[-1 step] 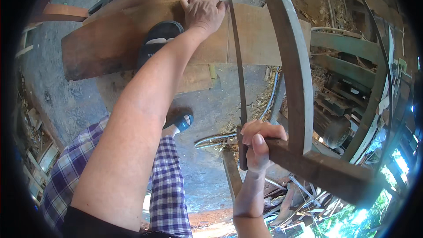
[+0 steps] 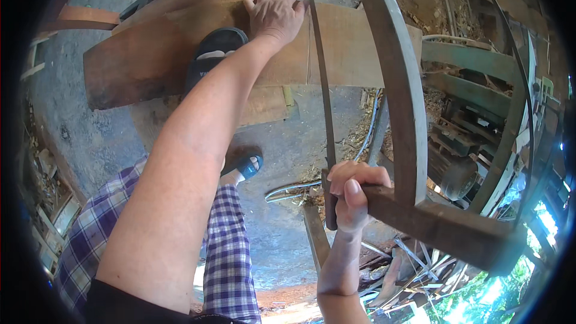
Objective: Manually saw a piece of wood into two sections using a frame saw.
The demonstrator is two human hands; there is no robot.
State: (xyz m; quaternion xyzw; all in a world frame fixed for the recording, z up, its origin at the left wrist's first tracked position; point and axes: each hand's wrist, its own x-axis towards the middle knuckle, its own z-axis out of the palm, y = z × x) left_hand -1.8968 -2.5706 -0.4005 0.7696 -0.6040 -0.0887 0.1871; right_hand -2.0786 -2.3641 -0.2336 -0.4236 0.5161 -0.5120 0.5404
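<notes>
The right hand [image 2: 355, 185] gripped the frame saw [image 2: 409, 126]; the left hand [image 2: 277, 17] curled over the board [image 2: 348, 48], apparently unsevered. Beside that hand crossed the blade [image 2: 324, 84], cut depth unclear.

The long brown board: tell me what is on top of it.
A foot in a dark sandal and the left hand rest on the board. The saw blade crosses over it in view. Wood beneath sandal and hand is hidden.

Grey concrete floor [image 2: 285, 144], thin blue hose [image 2: 374, 114], scattered sawdust [image 2: 354, 127], heaped wood scraps [image 2: 423, 266] lower right
</notes>
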